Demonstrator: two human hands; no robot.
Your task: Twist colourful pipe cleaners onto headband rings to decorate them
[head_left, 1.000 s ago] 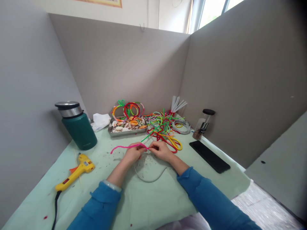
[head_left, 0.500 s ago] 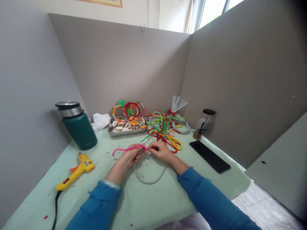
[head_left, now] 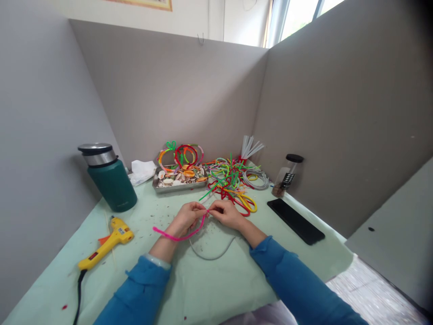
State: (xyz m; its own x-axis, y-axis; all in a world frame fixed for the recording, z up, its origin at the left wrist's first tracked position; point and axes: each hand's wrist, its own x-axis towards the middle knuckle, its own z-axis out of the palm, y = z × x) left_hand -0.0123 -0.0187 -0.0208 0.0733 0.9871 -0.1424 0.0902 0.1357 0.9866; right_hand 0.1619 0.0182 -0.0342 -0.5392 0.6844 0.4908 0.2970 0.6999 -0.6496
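Observation:
A fuzzy pink pipe cleaner (head_left: 184,237) runs from my fingertips down and left, its free end lying over my left wrist. My left hand (head_left: 187,217) pinches it near one end. Fingertip to fingertip with it, my right hand (head_left: 226,213) is closed in a pinch at the same spot. A thin grey cord or wire (head_left: 213,258) curves below both hands, its left end running up under my left hand; whether the fingers hold it too is hidden. Small dark bits lie on the pale green tablecloth (head_left: 216,284).
Behind my hands stand a metal tray (head_left: 181,188) of seashells and a heap of coloured pipe cleaners (head_left: 228,176). At left are a green bottle (head_left: 113,187) and a yellow glue gun (head_left: 106,246); at right, a black phone-like slab (head_left: 296,221) and a clear jar (head_left: 287,176).
The pink pipe cleaner's long tail has swung from above my left hand down across its wrist toward me. My left fingers have shifted slightly; the right hand is nearly still.

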